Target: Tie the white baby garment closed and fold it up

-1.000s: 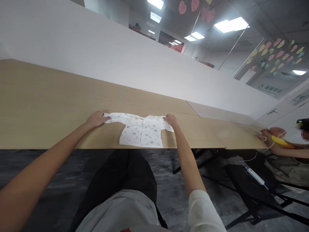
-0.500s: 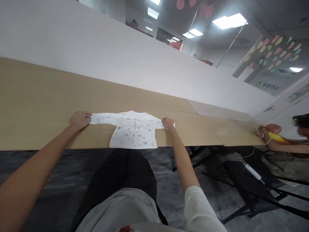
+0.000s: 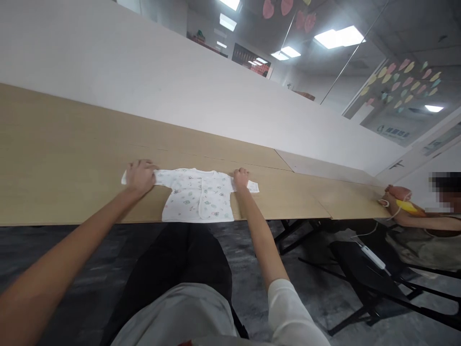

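A small white baby shirt (image 3: 185, 199) with a leafy print and long sleeves lies spread flat on the table, its hem at the front edge. Across the sleeve on the left rests my left hand (image 3: 141, 175), fingers laid over the cloth, with the cuff showing beyond it. My right hand (image 3: 241, 179) presses on the other sleeve near the shoulder, and that cuff sticks out past it. Both hands appear to lie on the fabric rather than grip it, though their fingertips are partly hidden.
The light wooden table (image 3: 72, 139) runs along a white half wall (image 3: 162, 81) with glass above. At the far right a person (image 3: 425, 218) has their arms on the table. A black folding chair (image 3: 374, 274) holding a white power strip (image 3: 373, 257) stands below.
Both my hands have moved inward along the sleeves, from the cuffs toward the body of the shirt. The cuffs now show outside the hands. The shirt stays in place.
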`<state>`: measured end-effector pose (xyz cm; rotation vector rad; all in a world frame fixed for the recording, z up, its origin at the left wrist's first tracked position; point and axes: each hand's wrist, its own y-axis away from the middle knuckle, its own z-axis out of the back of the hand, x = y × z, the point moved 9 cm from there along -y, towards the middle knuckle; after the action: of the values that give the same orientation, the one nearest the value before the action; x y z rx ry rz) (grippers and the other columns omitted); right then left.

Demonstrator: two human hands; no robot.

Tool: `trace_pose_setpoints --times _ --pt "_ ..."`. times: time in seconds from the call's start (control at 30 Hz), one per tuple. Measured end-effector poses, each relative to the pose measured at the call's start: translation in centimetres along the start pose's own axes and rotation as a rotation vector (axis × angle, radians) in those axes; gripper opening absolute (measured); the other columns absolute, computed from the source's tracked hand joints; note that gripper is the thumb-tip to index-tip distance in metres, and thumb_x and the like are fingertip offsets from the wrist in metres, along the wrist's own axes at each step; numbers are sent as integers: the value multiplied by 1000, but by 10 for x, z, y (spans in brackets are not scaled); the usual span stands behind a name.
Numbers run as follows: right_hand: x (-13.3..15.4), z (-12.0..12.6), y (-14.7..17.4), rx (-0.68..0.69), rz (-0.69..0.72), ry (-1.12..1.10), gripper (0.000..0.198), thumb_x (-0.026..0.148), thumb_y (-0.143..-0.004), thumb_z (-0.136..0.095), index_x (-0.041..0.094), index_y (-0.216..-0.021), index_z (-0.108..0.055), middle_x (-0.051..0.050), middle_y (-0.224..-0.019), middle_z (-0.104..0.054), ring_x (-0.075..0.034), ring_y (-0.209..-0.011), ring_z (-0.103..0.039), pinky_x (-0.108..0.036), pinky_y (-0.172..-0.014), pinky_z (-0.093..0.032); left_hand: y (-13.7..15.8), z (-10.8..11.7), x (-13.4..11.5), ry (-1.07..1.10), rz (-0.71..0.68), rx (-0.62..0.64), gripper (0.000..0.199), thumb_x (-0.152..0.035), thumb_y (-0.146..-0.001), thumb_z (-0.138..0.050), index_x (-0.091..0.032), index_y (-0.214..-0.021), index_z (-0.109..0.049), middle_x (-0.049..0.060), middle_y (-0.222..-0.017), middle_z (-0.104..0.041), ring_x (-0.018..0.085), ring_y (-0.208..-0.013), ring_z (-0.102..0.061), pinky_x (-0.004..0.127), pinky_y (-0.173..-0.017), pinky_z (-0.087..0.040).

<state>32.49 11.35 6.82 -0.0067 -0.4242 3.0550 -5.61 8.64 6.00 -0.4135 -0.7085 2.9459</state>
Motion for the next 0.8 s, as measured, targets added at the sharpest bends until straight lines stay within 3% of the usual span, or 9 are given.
trace_pose_setpoints --times 0.13,0.2,0.27,0.47,0.7,0.8 --pt "79 -9 7 202 97 -180 35 14 -97 -40 15 -121 -67 -16 -121 -69 -26 -111 -64 -34 -89 -48 -10 -43 -83 354 -178 307 39 -30 -84 -45 -20 -107 -75 12 -115 -72 28 -108 -62 40 -101 -45" --pt "112 -14 14 266 124 -196 32 19 -96 -47 14 -119 -69 -17 -122 -69 -27 -108 -66 -32 -83 -51 -9 -61 -118 392 -246 397 43 -32 -81 -47 -21 -111 -75 11 -118 -72 29 -111 -63 39 -101 -46" --pt "133 -17 21 280 153 -183 30 19 -94 -52 13 -117 -70 -18 -122 -69 -27 -108 -66 -33 -83 -52 -9 -74 -137 351 -266 414 43 -31 -81 -47 -20 -111 -76 12 -118 -72 30 -112 -63 39 -101 -47" --pt "144 -20 21 262 204 -164 34 18 -96 -49 11 -122 -69 -20 -131 -63 -29 -122 -59 -36 -94 -51 -19 -88 -132 234 -115 289 41 -28 -84 -49 -22 -113 -77 14 -124 -69 35 -115 -61 43 -96 -48" --pt "126 -28 16 124 57 -320 42 20 -101 -35 21 -126 -69 -12 -128 -66 -24 -119 -60 -31 -97 -47 -25 -96 -124 276 169 279 37 -33 -87 -53 -20 -110 -79 16 -117 -72 35 -111 -61 43 -91 -46" --pt "121 -33 16 80 42 -438 41 15 -97 -40 19 -124 -70 -10 -123 -70 -20 -117 -61 -27 -98 -46 -21 -92 -128 262 190 232 37 -36 -89 -53 -18 -109 -79 18 -117 -71 36 -112 -61 44 -94 -44"
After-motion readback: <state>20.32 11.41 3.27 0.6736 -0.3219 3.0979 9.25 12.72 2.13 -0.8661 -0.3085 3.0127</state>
